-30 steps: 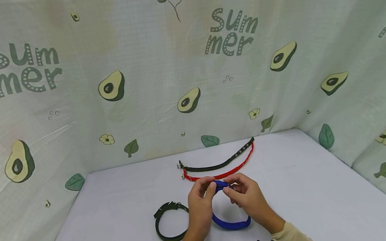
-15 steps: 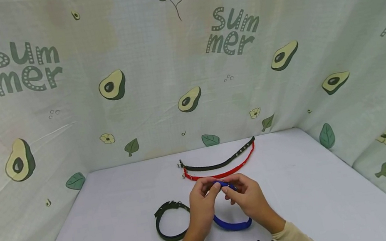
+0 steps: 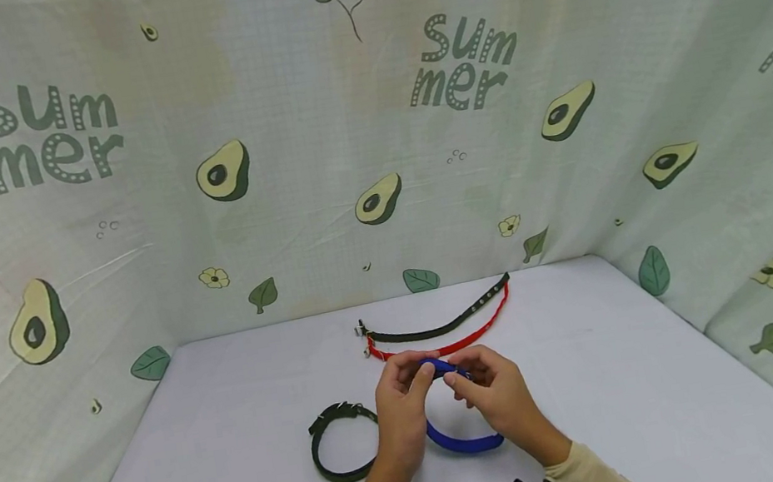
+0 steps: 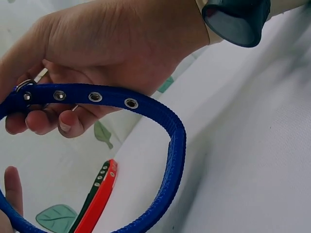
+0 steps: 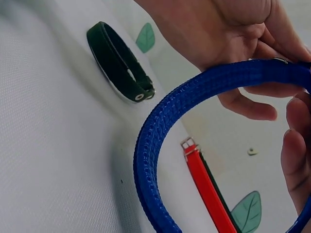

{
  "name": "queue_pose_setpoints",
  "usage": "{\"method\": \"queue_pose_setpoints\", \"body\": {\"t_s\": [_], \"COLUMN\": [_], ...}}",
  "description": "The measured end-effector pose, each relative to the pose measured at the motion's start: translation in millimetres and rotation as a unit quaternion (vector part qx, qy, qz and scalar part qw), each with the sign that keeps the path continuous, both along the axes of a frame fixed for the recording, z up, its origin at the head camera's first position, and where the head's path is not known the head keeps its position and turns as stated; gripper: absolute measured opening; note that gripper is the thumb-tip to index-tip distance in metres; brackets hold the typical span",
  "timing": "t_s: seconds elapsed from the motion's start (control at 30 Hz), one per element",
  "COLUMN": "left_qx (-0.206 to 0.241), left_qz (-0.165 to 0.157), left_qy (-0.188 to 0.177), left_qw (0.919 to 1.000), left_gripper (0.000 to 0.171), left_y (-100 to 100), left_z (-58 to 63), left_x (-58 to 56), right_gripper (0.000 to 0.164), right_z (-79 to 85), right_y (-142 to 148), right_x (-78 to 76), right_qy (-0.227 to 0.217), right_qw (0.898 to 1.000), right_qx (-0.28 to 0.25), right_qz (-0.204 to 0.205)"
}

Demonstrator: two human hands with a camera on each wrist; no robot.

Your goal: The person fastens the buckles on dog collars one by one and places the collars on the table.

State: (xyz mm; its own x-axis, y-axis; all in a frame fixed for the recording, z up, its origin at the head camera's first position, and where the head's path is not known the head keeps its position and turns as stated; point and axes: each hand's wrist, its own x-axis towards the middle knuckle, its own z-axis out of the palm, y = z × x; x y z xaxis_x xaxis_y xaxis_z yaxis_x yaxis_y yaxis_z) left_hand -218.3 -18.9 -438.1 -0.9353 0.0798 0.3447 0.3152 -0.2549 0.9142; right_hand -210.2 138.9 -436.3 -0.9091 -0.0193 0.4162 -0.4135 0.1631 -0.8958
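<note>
A blue pet collar (image 3: 467,446) is formed into a loop, raised between my two hands. My left hand (image 3: 399,407) pinches its upper end between thumb and fingers. Opposite, my right hand (image 3: 500,393) pinches the strap close beside the left fingertips. Metal-rimmed eyelets line the blue strap (image 4: 113,95) in the left wrist view, with a metal ring near the right fingers. The padded lower curve of the loop (image 5: 150,145) hangs below the hands in the right wrist view. Fingers partly hide the fastening.
A dark green collar (image 3: 344,478), buckled in a loop, lies left of my left hand. Farther back, a dark studded collar (image 3: 424,335) and a red collar (image 3: 473,337) lie stretched out on the white table (image 3: 220,436). A printed curtain (image 3: 292,121) stands behind.
Both hands stay in nearly the same place on the blue collar. The left fingers shift slightly, and more of the blue strap shows between the thumbs than half a second ago.
</note>
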Motion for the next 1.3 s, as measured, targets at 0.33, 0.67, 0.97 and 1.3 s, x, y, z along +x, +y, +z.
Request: {"method": "queue_pose_setpoints", "body": {"t_s": [0.33, 0.67, 0.97, 1.3], "left_qx": [0.054, 0.075, 0.112, 0.149], "left_qz": [0.009, -0.003, 0.001, -0.008], "left_qy": [-0.004, 0.01, 0.006, -0.032], "left_qw": [0.9985, 0.9972, 0.9937, 0.9883], "left_gripper": [0.026, 0.029, 0.035, 0.038], "left_y": [-2.9, -1.9, -0.8, -0.5], "left_z": [5.2, 6.9, 9.1, 8.9], "left_x": [-1.4, 0.8, 2.6, 0.2], "right_gripper": [0.018, 0.018, 0.019, 0.017], "right_z": [-0.6, -3.5, -3.6, -7.2], "right_y": [0.1, 2.3, 2.8, 3.5], "right_x": [2.5, 1.9, 0.9, 0.0], "right_qy": [0.01, 0.024, 0.023, 0.001], "right_qw": [1.0, 0.999, 1.0, 0.999], "right_qx": [-0.003, -0.019, -0.013, -0.021], "right_qz": [0.002, 0.007, 0.017, 0.044]}}
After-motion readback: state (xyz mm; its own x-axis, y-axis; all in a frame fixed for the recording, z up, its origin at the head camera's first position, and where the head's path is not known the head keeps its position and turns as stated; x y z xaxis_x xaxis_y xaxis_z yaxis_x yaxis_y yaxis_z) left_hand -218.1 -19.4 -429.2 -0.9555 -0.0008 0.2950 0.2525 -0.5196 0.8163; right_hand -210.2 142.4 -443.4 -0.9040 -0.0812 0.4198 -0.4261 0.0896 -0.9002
